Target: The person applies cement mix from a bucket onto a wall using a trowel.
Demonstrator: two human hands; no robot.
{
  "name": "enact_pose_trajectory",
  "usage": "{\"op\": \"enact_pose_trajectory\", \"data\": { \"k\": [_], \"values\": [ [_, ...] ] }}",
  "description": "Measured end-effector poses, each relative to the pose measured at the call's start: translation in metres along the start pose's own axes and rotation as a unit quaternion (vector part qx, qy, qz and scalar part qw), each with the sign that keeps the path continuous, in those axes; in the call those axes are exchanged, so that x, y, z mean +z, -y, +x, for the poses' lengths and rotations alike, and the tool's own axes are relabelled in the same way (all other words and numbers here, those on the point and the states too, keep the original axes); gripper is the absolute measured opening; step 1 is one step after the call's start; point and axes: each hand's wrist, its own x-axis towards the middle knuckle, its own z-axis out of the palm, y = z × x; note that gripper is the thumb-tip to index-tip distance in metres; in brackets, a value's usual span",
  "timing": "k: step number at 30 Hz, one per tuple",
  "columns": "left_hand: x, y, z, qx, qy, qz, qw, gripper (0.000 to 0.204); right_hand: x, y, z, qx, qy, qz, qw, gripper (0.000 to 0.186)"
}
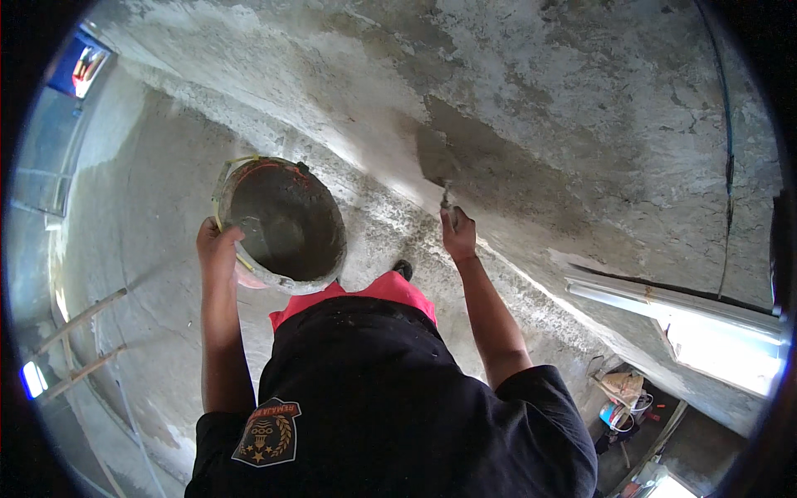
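My left hand (218, 249) grips the rim of a round bucket (305, 287), thumb over the edge, and holds it in front of me on the left. Inside the bucket is a smooth grey wet mix (282, 220) that looks like mortar. Closed around the handle of a trowel (447, 197), my right hand (458, 236) is raised to the rough grey wall (548, 124). The trowel's blade blends into a darker, damp-looking patch (440, 149) on the wall, so its exact outline is hard to make out.
A thin dark cable (729, 166) runs down the wall on the right, near a bright opening with a pale ledge (664, 300). Wooden poles (83, 319) stick out at the left. A blue-and-white pail (613, 417) and a brown sack (623, 388) lie at the lower right.
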Motion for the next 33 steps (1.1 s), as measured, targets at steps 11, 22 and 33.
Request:
{"op": "enact_pose_trajectory", "data": {
  "k": [11, 22, 33],
  "values": [
    [-0.005, -0.002, -0.007, -0.006, -0.024, 0.025, 0.999, 0.023, -0.002, 0.033, 0.034, 0.007, 0.046, -0.033, 0.998, 0.047],
    [-0.022, 0.007, -0.004, -0.014, -0.027, 0.021, 0.999, 0.021, 0.006, 0.056, 0.042, 0.003, 0.011, -0.025, 1.0, 0.045],
    [-0.03, 0.006, 0.017, -0.003, -0.009, 0.004, 1.0, 0.022, 0.009, 0.063, 0.045, -0.076, -0.043, -0.059, 0.994, 0.041]
  ]
}}
